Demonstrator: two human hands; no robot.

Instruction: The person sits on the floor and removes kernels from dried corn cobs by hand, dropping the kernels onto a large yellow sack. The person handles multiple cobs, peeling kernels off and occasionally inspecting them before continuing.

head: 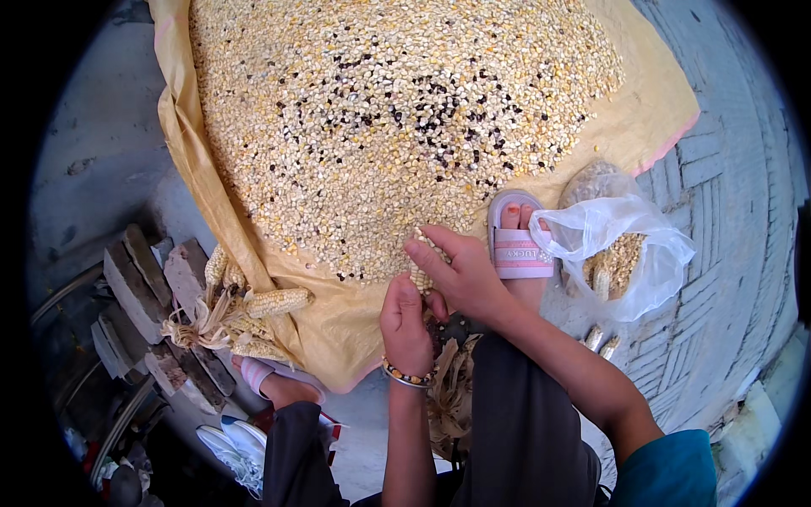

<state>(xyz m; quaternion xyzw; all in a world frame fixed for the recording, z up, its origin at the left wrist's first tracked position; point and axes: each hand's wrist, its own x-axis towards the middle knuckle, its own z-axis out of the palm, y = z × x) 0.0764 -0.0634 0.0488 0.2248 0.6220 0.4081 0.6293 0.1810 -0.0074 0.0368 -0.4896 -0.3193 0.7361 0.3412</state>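
Note:
An ear of pale corn is held upright between both hands, over the near edge of a wide heap of loose corn kernels. My left hand, with a beaded bracelet and a metal bangle at the wrist, grips its lower part. My right hand closes on its upper part, thumb and forefinger at the kernels. Dark kernels lie scattered among the pale and yellow ones. Fingers hide part of the ear. The heap rests on a yellow woven sheet.
Husked corn ears tied by their husks lie left, beside stacked bricks. A slippered foot is at the sheet's edge, near a plastic bag holding chaff and a cob. Two cob pieces lie on the paving. White shoes stand lower left.

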